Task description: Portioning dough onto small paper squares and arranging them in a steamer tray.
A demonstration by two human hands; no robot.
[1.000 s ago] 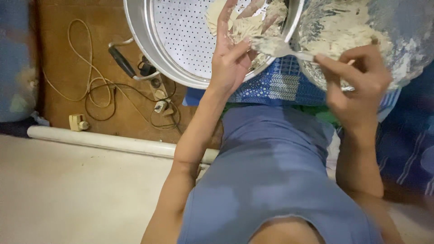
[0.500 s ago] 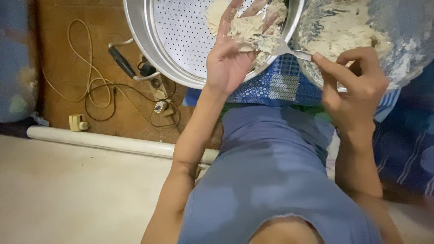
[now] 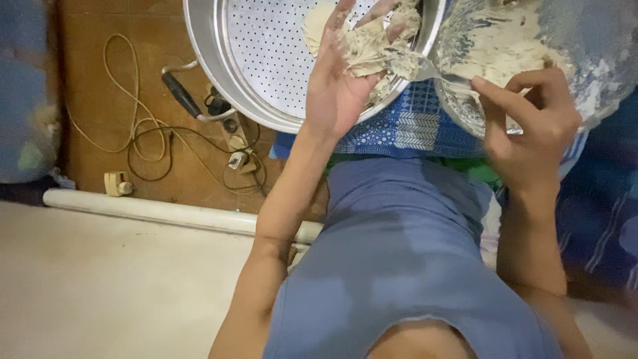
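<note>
My left hand point(image 3: 332, 100) is raised palm-up over a round perforated metal steamer tray point(image 3: 266, 53), fingers spread and coated with a sticky pale dough lump point(image 3: 372, 46). My right hand point(image 3: 531, 126) pinches the handle of a metal spoon point(image 3: 435, 72) whose tip touches the dough on my left fingers. Right beside it a shiny metal bowl point(image 3: 591, 66), smeared inside with the same dough, is tilted toward the tray. More dough lies on the tray behind my left hand.
A blue patterned cloth point(image 3: 399, 126) lies under the tray and bowl. To the left, on a brown surface, are tangled cables point(image 3: 146, 133), a plug point(image 3: 116, 183) and a black handle point(image 3: 179, 96). A white pipe point(image 3: 159, 209) borders the pale floor.
The spoon has slid a little to the right across my left fingers, leaving dough on them. My left hand has lifted slightly; the bowl and tray stay put.
</note>
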